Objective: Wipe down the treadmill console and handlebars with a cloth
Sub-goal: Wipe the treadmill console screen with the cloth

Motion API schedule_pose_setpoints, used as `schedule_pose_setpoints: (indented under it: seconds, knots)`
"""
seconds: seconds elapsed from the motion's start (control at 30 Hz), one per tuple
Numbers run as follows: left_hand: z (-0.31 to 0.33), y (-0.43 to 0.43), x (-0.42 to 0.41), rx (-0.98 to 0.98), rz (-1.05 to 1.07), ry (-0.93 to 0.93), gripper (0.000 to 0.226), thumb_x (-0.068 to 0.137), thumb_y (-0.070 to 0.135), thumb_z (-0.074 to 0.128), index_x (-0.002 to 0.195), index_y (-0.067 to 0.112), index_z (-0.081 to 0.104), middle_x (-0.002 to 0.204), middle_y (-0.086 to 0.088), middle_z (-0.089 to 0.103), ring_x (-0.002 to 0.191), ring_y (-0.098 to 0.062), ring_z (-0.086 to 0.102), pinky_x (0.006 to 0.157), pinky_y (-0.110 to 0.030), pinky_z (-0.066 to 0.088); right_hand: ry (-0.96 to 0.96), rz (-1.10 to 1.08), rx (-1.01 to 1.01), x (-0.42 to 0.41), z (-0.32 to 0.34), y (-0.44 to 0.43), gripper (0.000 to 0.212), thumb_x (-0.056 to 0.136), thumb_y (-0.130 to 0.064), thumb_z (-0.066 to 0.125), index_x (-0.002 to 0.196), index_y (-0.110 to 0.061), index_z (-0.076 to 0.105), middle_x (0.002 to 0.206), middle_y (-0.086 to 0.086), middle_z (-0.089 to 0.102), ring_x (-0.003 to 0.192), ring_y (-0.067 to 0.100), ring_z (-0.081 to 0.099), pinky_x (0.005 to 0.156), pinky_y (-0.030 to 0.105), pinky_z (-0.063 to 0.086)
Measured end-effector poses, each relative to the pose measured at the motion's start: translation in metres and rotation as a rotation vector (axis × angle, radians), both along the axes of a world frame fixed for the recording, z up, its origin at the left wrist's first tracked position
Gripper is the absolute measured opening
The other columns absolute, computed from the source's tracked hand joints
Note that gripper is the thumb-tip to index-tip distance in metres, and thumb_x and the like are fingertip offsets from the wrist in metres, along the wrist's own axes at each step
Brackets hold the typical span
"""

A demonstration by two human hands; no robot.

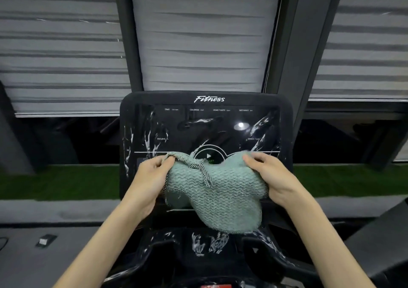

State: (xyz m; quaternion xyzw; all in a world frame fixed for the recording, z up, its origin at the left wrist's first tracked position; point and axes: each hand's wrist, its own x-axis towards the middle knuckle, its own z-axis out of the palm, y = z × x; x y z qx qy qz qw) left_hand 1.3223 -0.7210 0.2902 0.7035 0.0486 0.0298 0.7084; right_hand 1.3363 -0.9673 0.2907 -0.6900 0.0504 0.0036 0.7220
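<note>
A pale green knitted cloth with a checked loop hangs between my hands in front of the lower half of the black treadmill console. My left hand pinches the cloth's upper left edge. My right hand grips its upper right corner. White smears streak the console's glossy panel. Below the cloth the black handlebars and centre tray carry more white smears. The cloth hides the console's lower buttons.
Grey pleated blinds cover windows behind the console, split by dark frame posts. A strip of green turf and a grey ledge lie beyond. A small dark object lies on the grey floor at lower left.
</note>
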Motion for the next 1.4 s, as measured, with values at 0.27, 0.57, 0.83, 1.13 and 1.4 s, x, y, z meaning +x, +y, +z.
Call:
schedule_pose_setpoints:
  seconds: [0.27, 0.57, 0.83, 1.13, 1.4]
  knots:
    - [-0.012, 0.009, 0.013, -0.186, 0.055, 0.200, 0.031, 0.100, -0.002, 0.041, 0.114, 0.019, 0.059, 0.096, -0.016, 0.062, 0.070, -0.021, 0.060, 0.061, -0.034, 0.051, -0.044, 0.304, -0.152, -0.015, 0.003, -0.014, 0.063, 0.064, 0.017, 0.076, 0.117, -0.015, 0.064, 0.110, 0.028, 0.066, 0.100, 0.032, 0.066, 0.083, 0.035, 0.057]
    - [-0.034, 0.025, 0.011, 0.633, -0.272, -0.113, 0.042, 0.062, 0.016, 0.092, 0.093, 0.038, 0.073, 0.110, 0.012, 0.070, 0.108, -0.013, 0.064, 0.096, -0.032, 0.048, -0.215, 0.251, -0.776, -0.005, -0.001, -0.021, 0.017, 0.086, -0.018, 0.071, 0.085, -0.033, 0.077, 0.094, -0.016, 0.073, 0.097, 0.002, 0.064, 0.094, 0.033, 0.051]
    - [-0.027, 0.018, 0.017, 0.903, -0.161, -0.360, 0.024, 0.087, 0.021, 0.073, 0.083, 0.043, 0.065, 0.101, 0.010, 0.054, 0.098, -0.001, 0.052, 0.083, -0.013, 0.032, -0.290, 0.264, -1.005, -0.008, 0.000, -0.030, 0.016, 0.068, -0.028, 0.087, 0.075, -0.031, 0.073, 0.077, -0.016, 0.070, 0.078, -0.005, 0.062, 0.073, 0.015, 0.046]
    - [-0.012, 0.004, 0.015, 0.657, -0.117, -0.240, 0.011, 0.088, 0.029, 0.071, 0.077, 0.025, 0.072, 0.084, 0.016, 0.072, 0.092, -0.003, 0.064, 0.091, -0.032, 0.046, -0.192, 0.238, -0.573, -0.006, -0.004, -0.036, 0.009, 0.087, -0.012, 0.069, 0.082, -0.005, 0.067, 0.081, 0.002, 0.072, 0.079, 0.013, 0.066, 0.084, 0.040, 0.052]
    - [0.002, -0.050, 0.009, 0.625, 0.026, -0.213, 0.017, 0.086, 0.035, 0.067, 0.075, 0.022, 0.066, 0.074, 0.010, 0.067, 0.079, -0.003, 0.059, 0.071, -0.025, 0.036, -0.221, 0.112, -0.502, -0.006, -0.007, 0.011, 0.006, 0.083, -0.017, 0.066, 0.077, -0.016, 0.069, 0.078, 0.002, 0.073, 0.071, 0.019, 0.065, 0.075, 0.045, 0.054]
